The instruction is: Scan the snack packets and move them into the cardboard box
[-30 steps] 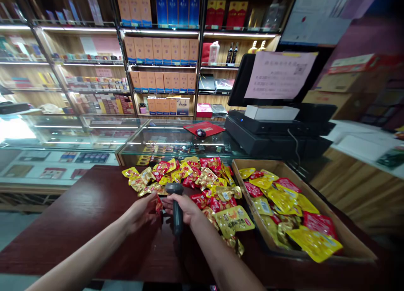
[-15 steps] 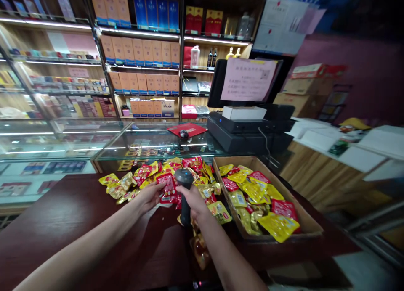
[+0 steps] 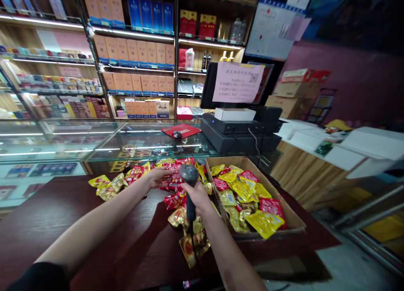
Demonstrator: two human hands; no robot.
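In my right hand (image 3: 199, 197) is a dark handheld barcode scanner (image 3: 190, 205), gripped round its handle with the head up and a cable trailing from its lower end. My left hand (image 3: 158, 177) is closed on the edge of a red snack packet (image 3: 175, 178), just left of the scanner head. Red and yellow snack packets (image 3: 135, 173) are heaped behind and beside both hands. Nearer me, below the scanner, lie several gold packets (image 3: 188, 251), partly hidden by my right forearm.
A shallow cardboard box (image 3: 292, 232) of mixed packets stands on the dark wooden table (image 3: 104, 228), right of my hands. Behind are a glass counter (image 3: 142, 133), a mouse (image 3: 177, 134) on a red mat and a monitor (image 3: 208, 85) with a paper sign. Stocked shelves line the back.
The view has turned slightly, shifting the scene left. My left hand has moved a little up, and the red packet with it. More red and gold packets show below the scanner, still in my right hand.
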